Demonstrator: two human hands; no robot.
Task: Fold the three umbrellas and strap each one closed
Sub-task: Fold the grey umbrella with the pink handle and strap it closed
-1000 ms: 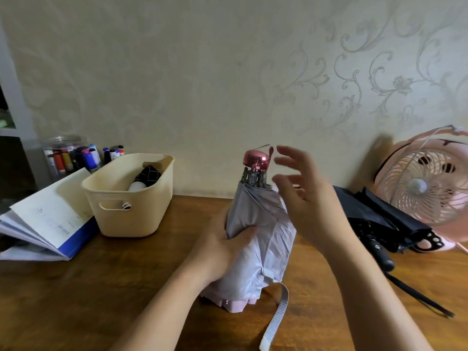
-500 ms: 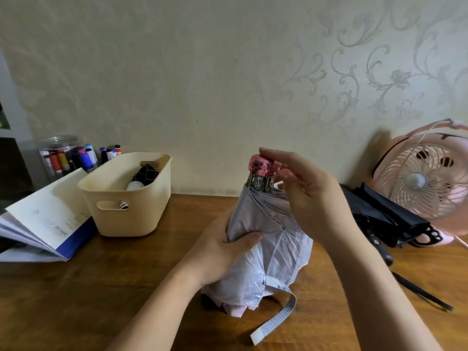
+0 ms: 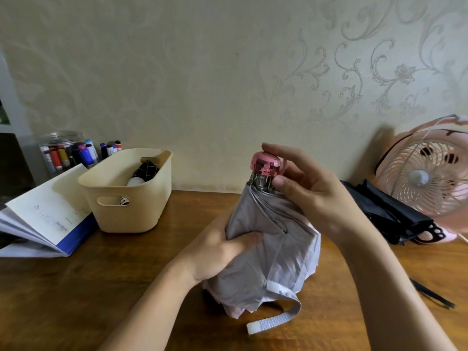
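A grey folding umbrella (image 3: 272,239) stands upright on the wooden table (image 3: 76,287), its pink cap (image 3: 265,164) on top. My left hand (image 3: 220,252) grips its loose canopy at mid-height. My right hand (image 3: 307,188) pinches the top by the pink cap and the metal rib ends. Its grey strap (image 3: 274,321) hangs loose onto the table. A black umbrella (image 3: 385,214) lies unfolded at the right behind my right arm. A third black patterned umbrella (image 3: 147,171) sits in the cream basket (image 3: 126,214).
A pink desk fan (image 3: 428,178) stands at the far right by the wall. An open book (image 3: 43,219) lies at the left, with a jar of markers (image 3: 63,153) behind it. A black strap (image 3: 430,295) trails on the table at the right.
My right hand came down from open beside the cap to pinch the umbrella's top. The canopy's lower part spread out and the strap shifted on the table.
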